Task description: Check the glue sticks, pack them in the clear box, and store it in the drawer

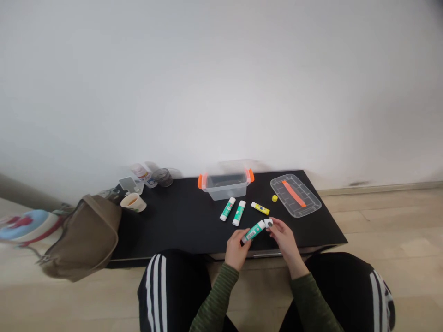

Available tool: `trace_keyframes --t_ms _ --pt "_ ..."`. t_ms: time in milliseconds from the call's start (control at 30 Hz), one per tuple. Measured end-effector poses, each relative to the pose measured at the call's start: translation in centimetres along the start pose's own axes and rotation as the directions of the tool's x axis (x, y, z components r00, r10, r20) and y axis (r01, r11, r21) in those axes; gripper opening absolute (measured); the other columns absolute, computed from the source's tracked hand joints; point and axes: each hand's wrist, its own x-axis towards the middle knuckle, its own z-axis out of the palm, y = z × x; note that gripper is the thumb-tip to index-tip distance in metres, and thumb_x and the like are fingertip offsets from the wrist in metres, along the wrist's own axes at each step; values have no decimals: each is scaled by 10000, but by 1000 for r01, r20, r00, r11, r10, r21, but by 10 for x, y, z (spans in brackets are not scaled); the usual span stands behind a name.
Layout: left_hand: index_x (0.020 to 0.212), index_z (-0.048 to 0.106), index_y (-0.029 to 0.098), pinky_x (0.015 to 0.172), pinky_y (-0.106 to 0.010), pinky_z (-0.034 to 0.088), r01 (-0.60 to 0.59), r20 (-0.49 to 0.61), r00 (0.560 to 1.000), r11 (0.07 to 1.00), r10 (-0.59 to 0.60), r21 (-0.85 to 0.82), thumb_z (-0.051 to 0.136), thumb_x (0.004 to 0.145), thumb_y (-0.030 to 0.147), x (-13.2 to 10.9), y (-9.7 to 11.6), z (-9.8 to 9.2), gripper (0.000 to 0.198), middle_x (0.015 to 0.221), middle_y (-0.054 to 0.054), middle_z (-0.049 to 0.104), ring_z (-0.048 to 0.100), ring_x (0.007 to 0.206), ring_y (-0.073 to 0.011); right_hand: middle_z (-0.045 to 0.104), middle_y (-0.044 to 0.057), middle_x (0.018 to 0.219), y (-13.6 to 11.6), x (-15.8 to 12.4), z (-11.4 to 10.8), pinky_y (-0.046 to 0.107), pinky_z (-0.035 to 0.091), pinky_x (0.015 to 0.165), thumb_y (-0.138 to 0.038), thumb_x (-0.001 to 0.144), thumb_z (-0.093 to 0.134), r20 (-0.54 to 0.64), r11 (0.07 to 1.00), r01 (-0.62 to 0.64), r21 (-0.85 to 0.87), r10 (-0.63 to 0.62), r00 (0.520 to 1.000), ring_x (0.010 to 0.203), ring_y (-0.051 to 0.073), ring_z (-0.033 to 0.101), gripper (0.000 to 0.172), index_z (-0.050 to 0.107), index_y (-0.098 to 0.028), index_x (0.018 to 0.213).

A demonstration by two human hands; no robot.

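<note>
My left hand [237, 249] is closed round the body of a green and white glue stick [254, 231], held tilted above the front of the black table. At its upper end, my right hand [283, 236] pinches the white cap [268, 223]. Whether the cap is still seated or just off the tube is hard to see. Just beyond my hands lie a green glue stick [227, 209], a second green glue stick [239, 213] and a yellow glue stick [260, 208]. A small yellow cap [274, 198] lies apart from the yellow stick.
At the table's [173, 226] back stands a clear plastic box [226, 192] with orange latches. Its clear lid [304, 199] lies at the right. On the left are a paper cup [133, 202] holding a drink, a dark glass [162, 177], a bottle [143, 175] and a brown bag [86, 230].
</note>
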Motion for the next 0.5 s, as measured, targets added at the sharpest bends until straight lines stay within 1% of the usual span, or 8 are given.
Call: trace_keyframes --t_ms 200,300,500 --pt "1096 710 228 885 -319 546 -29 9 1000 1000 29 4 608 750 72 -3 0 -7 393 1035 -50 698 667 946 -180 744 85 902 -5 -6 3 276 513 562 -501 604 828 30 1000 -10 -18 11 999 712 194 681 534 704 -177 1010" --pt "1100 710 232 887 -313 544 -52 22 998 999 51 9 606 756 71 -4 1 -13 393 1038 -48 686 661 956 -177 745 85 939 -8 -11 2 289 520 577 -494 582 845 67 999 -24 -40 26 997 689 182 669 552 706 -184 1016" --pt "1121 702 250 921 -338 534 -75 56 996 997 74 22 607 759 68 -6 10 -26 417 1071 -51 674 646 999 -189 744 75 939 -16 -23 4 317 545 610 -501 613 831 145 998 -20 -52 27 989 695 186 663 527 717 -208 1036"
